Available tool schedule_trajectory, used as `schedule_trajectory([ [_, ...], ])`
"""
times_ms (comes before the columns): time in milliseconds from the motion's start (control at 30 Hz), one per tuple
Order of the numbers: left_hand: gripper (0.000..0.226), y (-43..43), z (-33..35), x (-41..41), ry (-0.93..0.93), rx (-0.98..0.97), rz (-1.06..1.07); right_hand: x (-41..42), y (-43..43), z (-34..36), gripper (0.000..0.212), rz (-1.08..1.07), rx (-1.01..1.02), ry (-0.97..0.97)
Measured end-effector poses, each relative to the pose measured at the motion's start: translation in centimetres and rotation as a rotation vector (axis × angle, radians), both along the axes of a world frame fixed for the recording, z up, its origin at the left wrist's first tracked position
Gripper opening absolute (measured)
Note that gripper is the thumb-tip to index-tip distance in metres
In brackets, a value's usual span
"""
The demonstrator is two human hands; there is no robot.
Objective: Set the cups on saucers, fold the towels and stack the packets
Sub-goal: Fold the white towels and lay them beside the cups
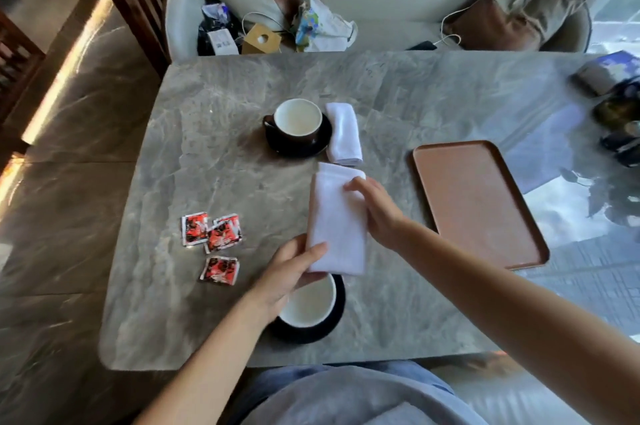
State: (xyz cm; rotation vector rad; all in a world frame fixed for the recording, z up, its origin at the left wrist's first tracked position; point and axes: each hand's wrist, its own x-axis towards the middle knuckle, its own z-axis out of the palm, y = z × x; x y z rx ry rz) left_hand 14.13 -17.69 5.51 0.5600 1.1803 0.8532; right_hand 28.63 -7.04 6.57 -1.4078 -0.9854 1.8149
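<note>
While the white towel (337, 222) hangs folded at frame centre, the left hand (289, 272) pinches its near corner and the right hand (375, 208) grips its far edge. I'd align the edges before lowering it. Below sits a cup (308, 303) on its saucer (337, 317), in the way; the packets (214, 241) lie loose to the left.
</note>
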Motion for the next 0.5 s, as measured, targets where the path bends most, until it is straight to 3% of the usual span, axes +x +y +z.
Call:
schedule_trajectory([
  [133,0.015,-0.3,-1.3,5.5,0.075,-0.074,-0.086,5.7,-0.3,-2.3,0.010,0.082,0.017,-0.155],
  [300,0.025,-1.4,-4.0,9.7,0.148,-0.241,-0.276,10.6,-1.7,-6.2,0.012,0.173,0.072,-0.353],
  [500,0.026,-3.9,-7.7,11.4,0.127,-0.466,-0.157,12.2,-3.3,-9.8,0.032,0.261,0.106,-0.518],
])
